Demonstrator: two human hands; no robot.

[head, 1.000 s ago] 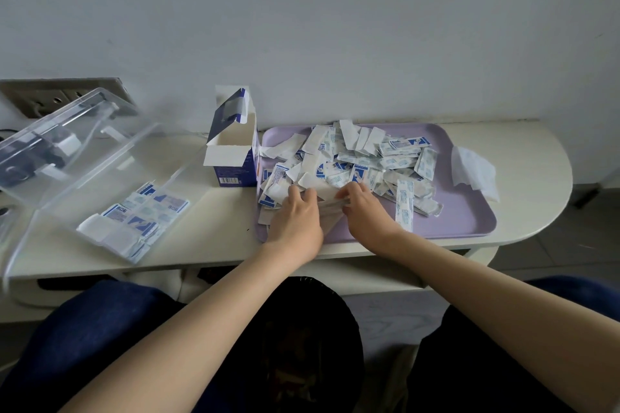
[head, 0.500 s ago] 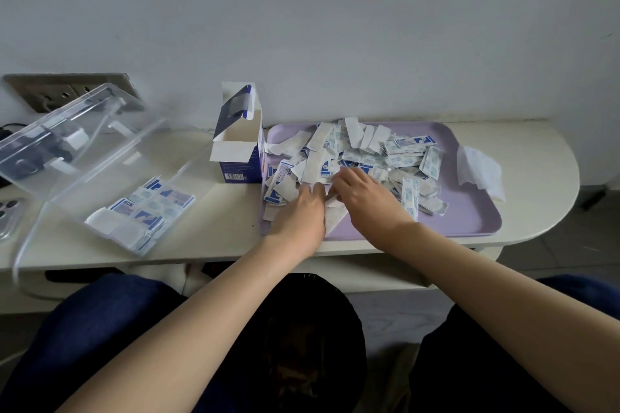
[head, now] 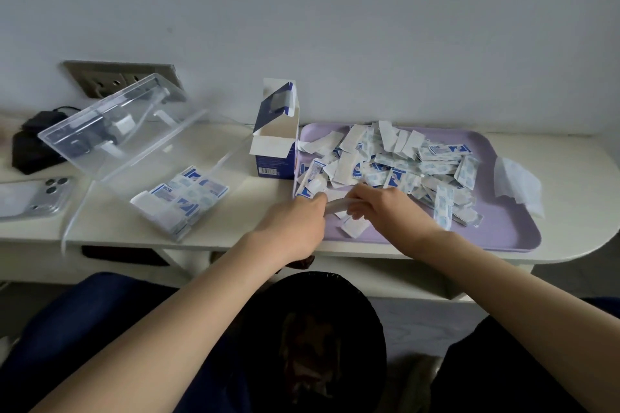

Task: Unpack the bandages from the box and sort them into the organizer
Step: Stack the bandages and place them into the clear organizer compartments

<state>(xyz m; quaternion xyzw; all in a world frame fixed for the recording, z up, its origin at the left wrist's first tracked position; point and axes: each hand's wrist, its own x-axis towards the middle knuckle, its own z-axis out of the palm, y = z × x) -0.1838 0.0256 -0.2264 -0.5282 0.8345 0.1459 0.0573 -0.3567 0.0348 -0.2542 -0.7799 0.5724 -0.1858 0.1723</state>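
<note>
Where the hands meet: over the near left corner of the purple tray (head: 503,231), in the head view.
Left hand (head: 295,221): fingers are curled, and its grip pinches the left end of a thin bundle of white bandages (head: 339,203).
Right hand (head: 385,208): fingers are curled under the bundle's right end, and its grip pinches it from that side.
Bundle: it spans the gap between the two hands, low over the tray. Whether it touches the tray cannot be told.
Loose bandages (head: 396,164): a jumbled heap covers the tray's left and middle, with a few singles at its near edge.
Box (head: 275,144): it stands upright and open with its flap raised, just beside the tray's far left corner.
Organizer (head: 141,151): clear plastic with its lid tilted up, on the tabletop (head: 235,228) well left of the tray.
Sorted bandages (head: 184,198): blue-and-white packets lie in rows in the organizer's near end.
White sheet (head: 516,183): it lies crumpled at the tray's right rim.
Phone (head: 33,198): it lies face down, far left of the tray, past the organizer.
</note>
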